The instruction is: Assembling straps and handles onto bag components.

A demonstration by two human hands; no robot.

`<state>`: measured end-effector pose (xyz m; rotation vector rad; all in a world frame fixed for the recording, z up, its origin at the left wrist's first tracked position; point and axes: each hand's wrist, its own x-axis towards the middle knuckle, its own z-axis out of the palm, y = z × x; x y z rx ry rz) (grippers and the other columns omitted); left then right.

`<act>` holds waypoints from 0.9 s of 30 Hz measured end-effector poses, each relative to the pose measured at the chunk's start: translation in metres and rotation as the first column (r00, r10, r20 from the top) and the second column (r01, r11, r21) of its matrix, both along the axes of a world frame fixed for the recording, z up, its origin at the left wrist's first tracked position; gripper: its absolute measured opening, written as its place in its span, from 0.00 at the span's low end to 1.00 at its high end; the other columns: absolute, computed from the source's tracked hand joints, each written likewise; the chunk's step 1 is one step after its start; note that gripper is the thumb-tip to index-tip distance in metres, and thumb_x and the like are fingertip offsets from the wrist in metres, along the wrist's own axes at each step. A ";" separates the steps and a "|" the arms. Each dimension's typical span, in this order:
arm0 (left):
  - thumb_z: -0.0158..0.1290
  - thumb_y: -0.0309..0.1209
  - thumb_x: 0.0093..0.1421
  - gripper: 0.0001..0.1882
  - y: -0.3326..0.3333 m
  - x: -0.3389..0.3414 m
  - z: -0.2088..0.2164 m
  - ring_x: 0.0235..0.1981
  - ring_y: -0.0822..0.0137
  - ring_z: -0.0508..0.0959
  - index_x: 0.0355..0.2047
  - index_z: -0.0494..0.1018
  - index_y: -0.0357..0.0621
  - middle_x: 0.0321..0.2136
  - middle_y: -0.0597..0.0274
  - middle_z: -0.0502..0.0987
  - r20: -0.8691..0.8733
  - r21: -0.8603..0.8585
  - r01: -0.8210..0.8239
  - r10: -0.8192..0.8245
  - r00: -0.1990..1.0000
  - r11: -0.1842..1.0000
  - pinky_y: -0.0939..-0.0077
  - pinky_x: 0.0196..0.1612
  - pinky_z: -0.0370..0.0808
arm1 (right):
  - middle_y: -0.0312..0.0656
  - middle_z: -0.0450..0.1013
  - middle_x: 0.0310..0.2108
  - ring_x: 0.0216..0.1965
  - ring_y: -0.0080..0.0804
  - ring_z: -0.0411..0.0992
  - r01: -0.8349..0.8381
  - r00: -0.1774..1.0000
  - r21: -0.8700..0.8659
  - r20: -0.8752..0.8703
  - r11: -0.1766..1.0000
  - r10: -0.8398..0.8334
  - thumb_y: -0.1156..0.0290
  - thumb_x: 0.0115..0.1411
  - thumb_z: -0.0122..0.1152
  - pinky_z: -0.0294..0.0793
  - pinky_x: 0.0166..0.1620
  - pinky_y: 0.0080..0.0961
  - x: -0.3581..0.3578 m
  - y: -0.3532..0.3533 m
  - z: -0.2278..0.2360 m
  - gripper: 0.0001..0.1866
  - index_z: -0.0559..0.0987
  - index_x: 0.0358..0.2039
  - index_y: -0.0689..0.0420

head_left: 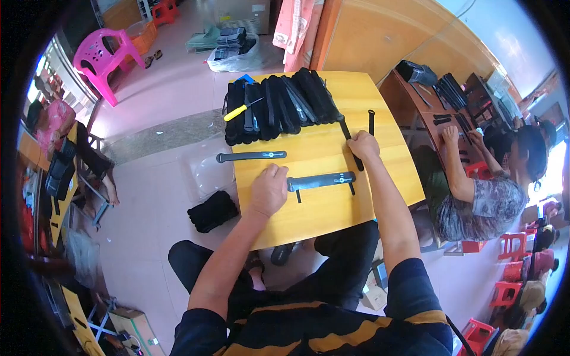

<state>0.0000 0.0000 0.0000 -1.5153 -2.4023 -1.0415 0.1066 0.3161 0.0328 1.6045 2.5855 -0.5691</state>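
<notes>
My left hand (270, 191) is closed at the left end of a flat black sleeve (320, 181) with a pale printed mark, lying crosswise on the yellow table (303, 222). Two short black tabs stick out below that sleeve. To its upper right, my right hand (363, 146) is closed around a narrow black strap (345, 129), whose ends show above and below the fingers. A similar printed black strap (252, 156) rests above my left hand. Another short black strap (371, 121) lies beyond my right hand.
Stacked black sleeves (279, 107) fill the table's far side, with a yellow-handled tool (236, 113) on top. Beside the left edge are a clear plastic bin (205, 169) and a black bundle (212, 212). A co-worker (484, 196) sits at a brown table to the right.
</notes>
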 end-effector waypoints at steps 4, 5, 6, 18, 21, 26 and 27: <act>0.56 0.27 0.58 0.13 0.003 0.001 0.004 0.39 0.52 0.79 0.44 0.76 0.46 0.36 0.56 0.74 -0.014 0.001 0.001 -0.001 1.000 1.000 0.57 0.41 0.77 | 0.51 0.81 0.44 0.48 0.48 0.80 0.038 0.991 0.108 -0.128 0.993 -0.024 0.61 0.56 0.64 0.78 0.51 0.42 0.015 -0.008 0.003 0.16 0.83 0.43 0.53; 0.56 0.27 0.58 0.12 0.004 0.001 0.003 0.39 0.52 0.79 0.44 0.76 0.46 0.36 0.55 0.75 -0.011 0.010 -0.001 0.001 1.000 1.000 0.56 0.40 0.77 | 0.51 0.81 0.44 0.46 0.48 0.80 0.034 0.986 0.112 -0.163 0.993 -0.015 0.62 0.56 0.64 0.78 0.50 0.43 0.021 -0.010 0.005 0.15 0.83 0.42 0.53; 0.56 0.27 0.58 0.12 0.002 0.000 0.002 0.39 0.52 0.79 0.44 0.76 0.46 0.36 0.55 0.75 -0.013 0.009 0.003 -0.003 1.000 1.000 0.56 0.40 0.77 | 0.51 0.81 0.44 0.46 0.48 0.80 0.039 0.986 0.112 -0.165 0.993 -0.020 0.62 0.56 0.64 0.78 0.50 0.43 0.028 -0.016 0.009 0.15 0.83 0.42 0.53; 0.53 0.42 0.69 0.16 -0.003 0.048 0.093 0.20 0.78 0.74 0.44 0.76 0.40 0.26 0.64 0.77 0.966 0.174 0.091 -0.188 0.176 0.981 0.85 0.21 0.71 | 0.39 0.69 0.26 0.29 0.39 0.73 -0.265 0.606 0.819 -0.270 0.510 0.748 0.75 0.51 0.66 0.71 0.34 0.37 0.106 -0.173 0.090 0.08 0.78 0.33 0.54; 0.53 0.39 0.70 0.14 -0.022 0.062 0.083 0.20 0.77 0.74 0.43 0.76 0.40 0.26 0.63 0.77 0.958 0.256 0.070 -0.262 0.114 0.964 0.84 0.22 0.71 | 0.39 0.69 0.28 0.29 0.38 0.73 -0.292 0.560 0.835 -0.246 0.466 0.792 0.75 0.52 0.66 0.72 0.35 0.36 0.115 -0.195 0.068 0.08 0.78 0.34 0.54; 0.51 0.31 0.69 0.10 -0.060 0.080 0.069 0.19 0.77 0.73 0.42 0.75 0.37 0.25 0.62 0.78 0.947 0.213 0.040 -0.217 0.237 0.976 0.84 0.22 0.71 | 0.40 0.74 0.35 0.36 0.38 0.77 -0.330 0.559 0.762 -0.318 0.557 0.766 0.74 0.55 0.64 0.75 0.40 0.36 0.146 -0.221 0.049 0.08 0.77 0.35 0.55; 0.50 0.29 0.68 0.09 -0.067 0.084 0.066 0.19 0.77 0.73 0.43 0.75 0.36 0.25 0.62 0.78 0.932 0.200 0.028 -0.199 0.303 0.979 0.84 0.22 0.71 | 0.42 0.75 0.35 0.36 0.41 0.78 -0.340 0.525 0.735 -0.369 0.586 0.767 0.73 0.57 0.63 0.76 0.39 0.38 0.150 -0.227 0.046 0.07 0.76 0.37 0.55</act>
